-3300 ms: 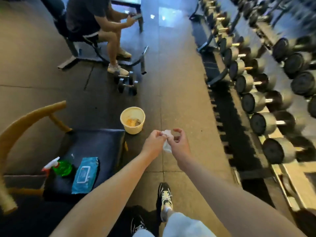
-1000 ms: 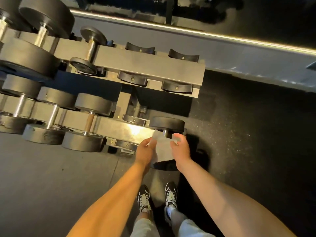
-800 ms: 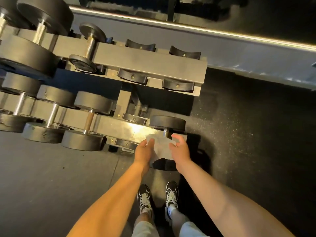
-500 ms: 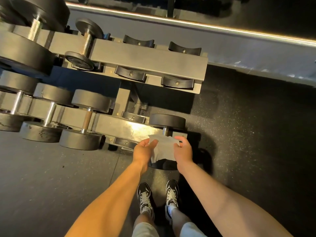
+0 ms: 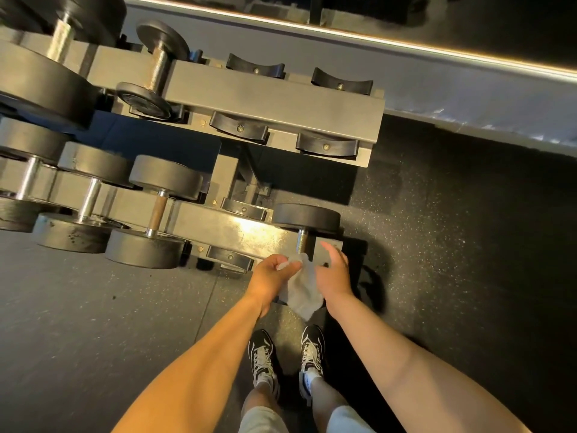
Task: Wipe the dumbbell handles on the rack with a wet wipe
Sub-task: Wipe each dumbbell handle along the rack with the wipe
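At lower centre of the frame, the wet wipe (image 5: 304,292) hangs crumpled just below the handle (image 5: 302,242) of the end dumbbell (image 5: 306,217) on the lower rack (image 5: 218,226). We see the left hand (image 5: 270,275) holding it in a pinching grip. The right hand (image 5: 333,270), grip wide and fingers spread, sits just beside it. Two shoes (image 5: 262,354) stand on the dark floor (image 5: 437,245) below.

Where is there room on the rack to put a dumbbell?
Top shelf: two empty cradle pairs, between the small dumbbell and the shelf's right end. Lower shelf: one empty pair between the brown-handled dumbbell and the end dumbbell, by the left hand holding the wipe. The left side of both shelves is packed.
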Motion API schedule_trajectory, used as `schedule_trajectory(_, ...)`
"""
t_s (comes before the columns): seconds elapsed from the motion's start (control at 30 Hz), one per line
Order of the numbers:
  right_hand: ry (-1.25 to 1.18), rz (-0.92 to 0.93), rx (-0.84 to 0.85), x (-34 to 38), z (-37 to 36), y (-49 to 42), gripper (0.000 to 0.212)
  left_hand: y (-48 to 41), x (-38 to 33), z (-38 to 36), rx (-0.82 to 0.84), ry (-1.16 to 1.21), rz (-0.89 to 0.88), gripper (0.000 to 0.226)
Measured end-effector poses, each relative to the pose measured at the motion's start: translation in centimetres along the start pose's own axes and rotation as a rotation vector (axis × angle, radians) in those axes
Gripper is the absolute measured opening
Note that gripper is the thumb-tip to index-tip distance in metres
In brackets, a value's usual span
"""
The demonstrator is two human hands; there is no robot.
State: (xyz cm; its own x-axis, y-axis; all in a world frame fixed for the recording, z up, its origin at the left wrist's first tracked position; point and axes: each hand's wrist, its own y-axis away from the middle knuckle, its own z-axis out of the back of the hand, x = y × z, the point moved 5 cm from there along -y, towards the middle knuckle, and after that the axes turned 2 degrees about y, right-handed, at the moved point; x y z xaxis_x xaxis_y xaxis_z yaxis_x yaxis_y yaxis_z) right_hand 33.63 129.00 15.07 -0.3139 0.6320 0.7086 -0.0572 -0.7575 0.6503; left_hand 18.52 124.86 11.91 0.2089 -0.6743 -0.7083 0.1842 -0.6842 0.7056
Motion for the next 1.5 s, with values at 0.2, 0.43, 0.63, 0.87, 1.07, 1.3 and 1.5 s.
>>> schedule_trajectory(0.2, -0.003, -0.021, 0.369, 1.0, -1.2, 1.0, 0.045, 0.4, -1.8, -0.2, 0.041, -0.094, -0.135, 0.021)
schedule_trajectory(0.43, 0.1, 0.052, 0.157, 1.1, -0.4, 1.4, 0.037, 1.1, -3.0, 0.3, -0.14, -0.243, -0.232, 0.017)
schedule_trajectory(0.63, 0.183, 0.135, 0.215, 1.5, 0.0, 2.2, 0.036, 1.5, -3.5, 0.9, -0.289, -0.308, -0.327, 0.016)
schedule_trajectory(0.87, -0.059, 0.017, 0.19, 0.6, -0.5, 2.5, 0.048, 1.7, -0.2, 1.2, -0.285, -0.21, -0.029, 0.055)
schedule_trajectory(1.07, -0.284, -0.065, 0.209, 0.4, -1.2, 2.2, 0.045, 2.1, 2.3, -1.4, 0.039, 0.196, 0.276, 0.057)
schedule_trajectory(1.3, -0.146, -0.07, 0.098, -0.8, -0.2, 1.5, 0.037, 1.5, 1.3, -1.1, -0.052, 0.327, 0.068, 0.029)
schedule_trajectory(1.5, -0.039, -0.005, 0.013, -1.6, 0.0, 0.6, 0.025, 0.6, 1.1, -0.5, -0.04, 0.148, -0.022, 0.023)
